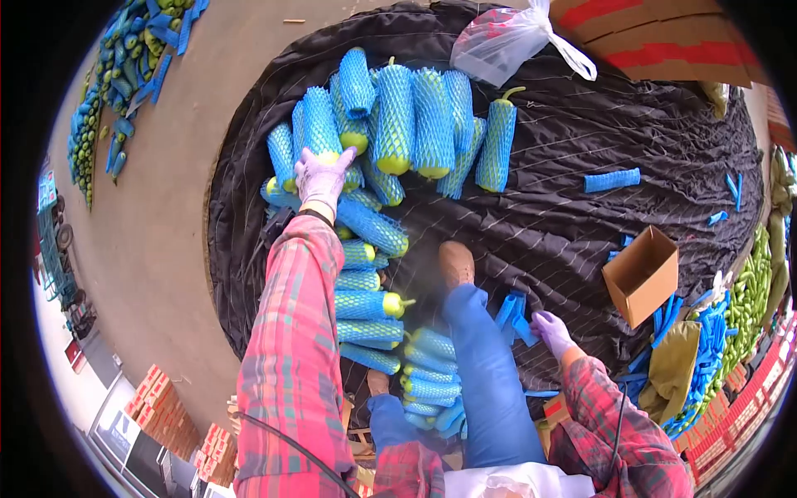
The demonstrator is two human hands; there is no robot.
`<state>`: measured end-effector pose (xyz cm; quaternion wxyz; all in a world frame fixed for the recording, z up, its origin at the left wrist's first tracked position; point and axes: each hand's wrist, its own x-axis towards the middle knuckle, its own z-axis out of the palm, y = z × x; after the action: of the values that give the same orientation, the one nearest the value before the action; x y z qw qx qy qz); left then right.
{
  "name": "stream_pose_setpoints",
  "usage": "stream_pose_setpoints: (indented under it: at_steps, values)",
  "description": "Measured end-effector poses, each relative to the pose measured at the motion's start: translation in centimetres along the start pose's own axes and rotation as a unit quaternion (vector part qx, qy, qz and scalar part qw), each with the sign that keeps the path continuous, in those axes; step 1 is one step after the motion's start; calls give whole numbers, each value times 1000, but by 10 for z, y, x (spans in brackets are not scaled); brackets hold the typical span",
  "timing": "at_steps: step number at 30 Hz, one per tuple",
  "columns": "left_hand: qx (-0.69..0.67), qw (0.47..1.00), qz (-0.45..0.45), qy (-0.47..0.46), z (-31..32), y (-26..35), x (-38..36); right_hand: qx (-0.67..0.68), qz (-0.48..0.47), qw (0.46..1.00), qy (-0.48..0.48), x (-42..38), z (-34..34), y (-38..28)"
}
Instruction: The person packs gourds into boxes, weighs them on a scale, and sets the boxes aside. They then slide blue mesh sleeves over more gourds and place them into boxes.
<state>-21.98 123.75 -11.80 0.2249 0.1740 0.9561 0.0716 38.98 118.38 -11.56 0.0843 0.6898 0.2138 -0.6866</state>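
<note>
My left hand (322, 178), in a thin purple glove, has its fingers around the lower end of a long green gourd (320, 124) in a blue foam net sleeve. This gourd sits among several netted gourds (393, 116) standing close together at the far side. More netted gourds (365, 305) lie in a row beside and below my left forearm. My right hand (554, 334), gloved too, is beside my knee, its fingers closed at the edge of loose blue foam net sleeves (516, 318). Part of its grip is hidden.
Black sheeting (548, 232) covers the floor. An open cardboard box (641, 275) stands at right, near a heap of blue sleeves (710, 353) and green produce (751, 278). A plastic bag (502, 41) and large carton (664, 37) are at the far edge. Another produce pile (124, 75) lies far left.
</note>
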Motion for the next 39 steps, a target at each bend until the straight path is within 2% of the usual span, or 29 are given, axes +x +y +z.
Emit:
stream_pose_setpoints:
  at_steps: [2, 3, 6, 8, 9, 10, 11, 12, 13, 15, 16, 17, 18, 19, 20, 22, 24, 27, 28, 29, 30, 31, 33, 36, 37, 38, 39]
  values:
    - [-19, 999, -28, 1, 18, -2, 21, -37, 28, 998, 40, 9, -16, 4]
    - [-33, 999, -40, 13, 28, -10, 30, -100, 23, 991, 81, 10, -14, -3]
    - [-74, 995, -61, 24, 29, -15, 36, -282, -215, 924, 140, 26, 23, -60]
    - [-117, 992, -48, 16, 31, -32, 45, -178, -326, 923, 98, 21, 105, -164]
    - [-221, 972, -78, -12, 27, -38, 48, -203, -330, 920, 61, 11, 147, -225]
    - [-320, 940, -113, -34, 24, -45, 50, -231, -424, 874, 49, 33, 178, -260]
    - [-468, 861, -173, -99, 10, -50, 50, -256, -515, 817, 42, 55, 209, -294]
    - [-601, 751, -222, -159, -7, -54, 49, -225, -520, 824, 4, 68, 248, -328]
    - [-662, 682, -280, -135, -19, -57, 41, -252, -561, 789, 7, 65, 288, -366]
    - [-739, 621, -229, -126, -40, -77, -6, -308, -590, 746, 13, 86, 354, -419]
    - [-769, 581, -233, -128, -46, -92, -32, -333, -611, 717, 28, 100, 383, -435]
    - [-781, 568, -223, -134, -46, -115, -61, -415, -632, 654, 25, 122, 407, -448]
    - [-784, 567, -226, -114, -44, -135, -96, -417, -587, 694, 30, 116, 431, -454]
    - [-787, 565, -225, -106, -45, -150, -135, -456, -555, 695, 38, 124, 449, -455]
    - [-803, 530, -263, -69, -46, -158, -172, -493, -522, 694, 45, 132, 467, -455]
    - [-826, 473, -305, -11, -45, -163, -230, -572, -416, 697, 120, 141, 489, -449]
    - [-839, 400, -363, 64, -31, -176, -268, -583, -364, 710, 153, 159, 492, -445]
    - [-847, 303, -417, 133, -9, -199, -292, -581, -402, 686, 177, 180, 489, -457]
    - [-841, 294, -429, 150, -1, -207, -298, -569, -430, 680, 168, 189, 483, -464]
    - [-835, 286, -440, 166, 6, -215, -304, -517, -416, 733, 152, 182, 479, -473]
    - [-829, 278, -450, 180, 11, -220, -309, -374, -357, 856, 13, 206, 462, -492]
    - [-832, 290, -436, 182, 13, -222, -312, -183, -259, 946, -67, 164, 464, -484]
    - [-854, 252, -423, 165, 11, -224, -318, -105, -206, 939, -254, 140, 425, -485]
    - [-873, 216, -405, 164, 1, -225, -328, -85, -172, 927, -322, 76, 372, -426]
    - [-877, 208, -400, 168, -2, -225, -332, -111, -197, 916, -332, 42, 362, -395]
    - [-886, 180, -393, 169, -5, -227, -340, -179, -188, 887, -382, 24, 346, -373]
    - [-895, 152, -384, 170, -7, -230, -349, -203, -190, 893, -353, -1, 347, -343]
